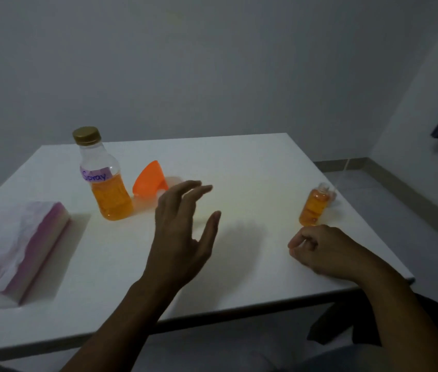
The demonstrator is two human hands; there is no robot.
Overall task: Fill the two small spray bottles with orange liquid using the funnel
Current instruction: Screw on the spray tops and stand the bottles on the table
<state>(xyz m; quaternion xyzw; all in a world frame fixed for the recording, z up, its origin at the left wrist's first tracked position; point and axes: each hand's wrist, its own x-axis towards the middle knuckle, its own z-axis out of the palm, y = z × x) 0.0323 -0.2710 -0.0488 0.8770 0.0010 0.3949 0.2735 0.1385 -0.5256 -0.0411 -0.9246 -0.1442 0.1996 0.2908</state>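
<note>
Left hand (183,237) raised over the white worktop (252,167), grip spread and empty, fingers aimed toward the orange funnel (149,179) lying on its side. Beside the funnel, capped bottle (103,178) labelled "Spray", roughly half full of orange liquid. Right hand (322,251) resting near the right edge, grip loosely curled (pinching nothing visible), just before a small uncapped spray bottle (314,206), filled orange. Tissue pack (16,248) far left.
</note>
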